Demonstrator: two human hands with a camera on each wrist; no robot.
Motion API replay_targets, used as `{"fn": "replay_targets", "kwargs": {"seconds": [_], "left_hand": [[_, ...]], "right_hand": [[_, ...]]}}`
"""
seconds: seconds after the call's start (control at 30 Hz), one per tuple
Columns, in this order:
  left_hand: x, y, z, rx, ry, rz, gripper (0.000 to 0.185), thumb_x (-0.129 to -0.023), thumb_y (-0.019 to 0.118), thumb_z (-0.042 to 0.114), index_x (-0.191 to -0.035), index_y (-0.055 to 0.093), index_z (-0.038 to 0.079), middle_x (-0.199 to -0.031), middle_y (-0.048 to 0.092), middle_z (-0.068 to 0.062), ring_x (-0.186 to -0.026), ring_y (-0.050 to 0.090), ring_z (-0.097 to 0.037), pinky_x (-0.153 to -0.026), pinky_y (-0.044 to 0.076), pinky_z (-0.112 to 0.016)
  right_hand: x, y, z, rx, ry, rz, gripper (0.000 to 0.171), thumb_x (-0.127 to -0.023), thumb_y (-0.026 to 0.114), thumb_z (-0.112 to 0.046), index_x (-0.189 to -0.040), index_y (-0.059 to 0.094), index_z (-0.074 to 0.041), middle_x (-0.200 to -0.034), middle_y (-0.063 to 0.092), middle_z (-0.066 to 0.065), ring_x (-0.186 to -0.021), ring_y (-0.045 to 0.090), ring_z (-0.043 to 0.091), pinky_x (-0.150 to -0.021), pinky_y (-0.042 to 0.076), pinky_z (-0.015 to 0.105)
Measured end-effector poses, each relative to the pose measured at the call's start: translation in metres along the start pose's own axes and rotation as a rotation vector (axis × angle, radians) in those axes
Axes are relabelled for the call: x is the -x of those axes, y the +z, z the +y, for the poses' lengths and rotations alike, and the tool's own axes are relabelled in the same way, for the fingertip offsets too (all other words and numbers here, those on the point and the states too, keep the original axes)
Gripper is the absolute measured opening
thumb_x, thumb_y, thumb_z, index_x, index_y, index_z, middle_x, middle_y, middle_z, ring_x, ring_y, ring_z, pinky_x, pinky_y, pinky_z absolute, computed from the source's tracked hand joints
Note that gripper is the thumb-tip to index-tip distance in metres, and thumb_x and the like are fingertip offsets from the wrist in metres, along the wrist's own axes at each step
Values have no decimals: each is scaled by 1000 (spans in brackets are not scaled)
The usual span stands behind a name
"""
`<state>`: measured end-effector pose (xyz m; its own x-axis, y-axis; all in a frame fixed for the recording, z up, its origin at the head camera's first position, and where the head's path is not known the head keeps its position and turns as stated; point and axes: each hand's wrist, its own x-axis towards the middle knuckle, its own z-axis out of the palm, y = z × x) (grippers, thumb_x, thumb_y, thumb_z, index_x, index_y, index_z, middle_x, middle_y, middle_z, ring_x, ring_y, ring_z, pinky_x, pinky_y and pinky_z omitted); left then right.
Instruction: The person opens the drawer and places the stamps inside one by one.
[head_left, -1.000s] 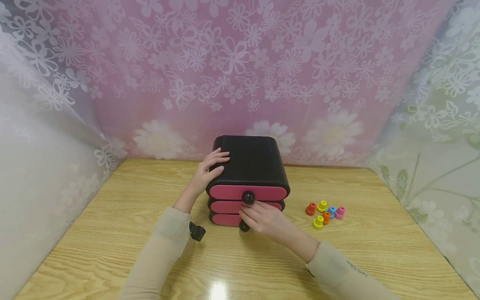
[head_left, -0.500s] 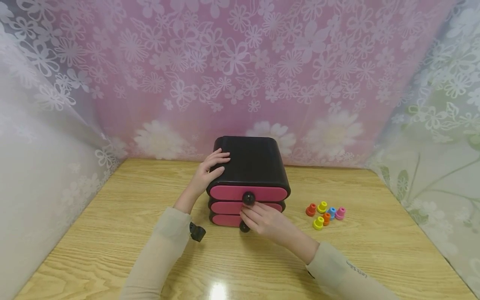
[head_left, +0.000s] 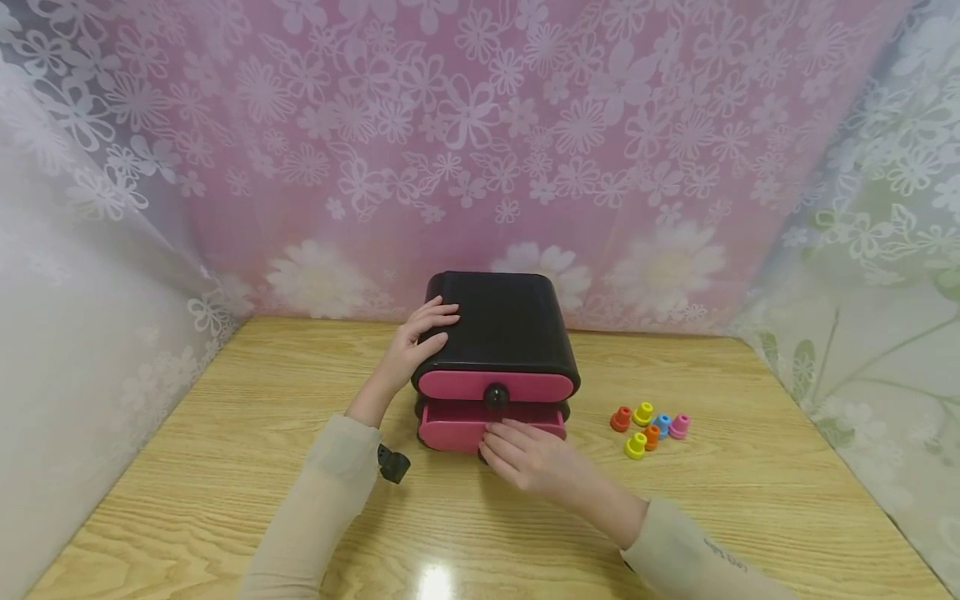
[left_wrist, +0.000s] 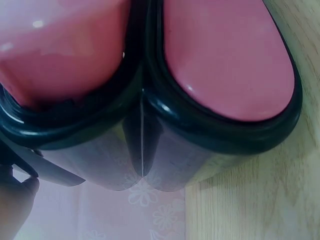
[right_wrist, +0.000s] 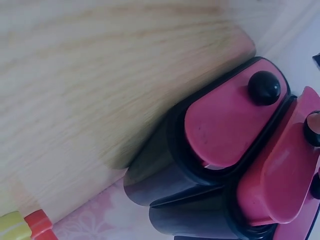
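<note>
The chest stood near the table's back edge, bare wood before it. Left hand lay flat on top; right hand pinched the pink middle drawer's knob, drawer pulled out.

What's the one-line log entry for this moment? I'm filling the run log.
left hand: rests on drawer unit | right hand: grips middle drawer, part open | caps: on table

two bare hands, left grip and right grip, no rings or gloves showing. both arms in long thin beige sleeves reaching the wrists. small black clip-like camera mount strapped under left wrist. small dark print on right sleeve, too small to read.
</note>
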<state>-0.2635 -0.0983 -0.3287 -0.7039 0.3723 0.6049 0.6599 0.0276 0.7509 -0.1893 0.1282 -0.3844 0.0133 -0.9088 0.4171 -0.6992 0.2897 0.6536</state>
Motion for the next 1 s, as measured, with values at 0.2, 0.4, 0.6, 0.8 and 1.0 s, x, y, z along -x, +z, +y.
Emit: {"fn": "replay_targets", "kwargs": {"seconds": [0.2, 0.4, 0.6, 0.8, 1.0], "left_hand": [[0, 0, 0, 0, -1, -2, 30, -84, 44, -12, -112, 49, -19, -126, 39, -31, -129, 15, -38, -103, 11, -50], [0, 0, -1, -2, 3, -1, 30, -83, 43, -12, -112, 49, -19, -126, 39, -31, -129, 16, -36, -103, 11, -49], [0, 0, -1, -12, 2, -2, 30, -84, 44, -11, -112, 49, -19, -126, 39, -31, -129, 16, -36, -103, 11, -49], [-1, 0, 0, -22, 0, -3, 30, -84, 45, -9, -112, 49, -18, -126, 40, -30, -129, 16, -37, -103, 12, -48], [0, 0, -1, -10, -1, -2, 30, -83, 44, -10, -112, 49, -19, -126, 39, -31, -129, 16, -38, -103, 11, -48]], "right_hand": [[2, -10, -7, -16, -7, -36, 48, -96, 17, 2, -105, 63, -7, -106, 62, 8, -101, 56, 19, -88, 42, 34], [1, -17, -13, -30, -6, -27, 43, -95, 22, 1, -105, 63, -8, -105, 63, 5, -100, 57, 18, -89, 41, 33], [1, -22, -18, -55, -16, -11, 42, -96, 24, 0, -105, 64, -9, -104, 63, 5, -100, 57, 18, -88, 42, 32], [2, -28, -22, -71, -34, -16, 43, -96, 23, -2, -105, 64, -10, -104, 63, 4, -101, 56, 17, -88, 42, 32], [2, -31, -27, -82, -40, -11, 44, -96, 22, -3, -104, 65, -10, -104, 63, 3, -102, 56, 17, -88, 42, 32]]}}
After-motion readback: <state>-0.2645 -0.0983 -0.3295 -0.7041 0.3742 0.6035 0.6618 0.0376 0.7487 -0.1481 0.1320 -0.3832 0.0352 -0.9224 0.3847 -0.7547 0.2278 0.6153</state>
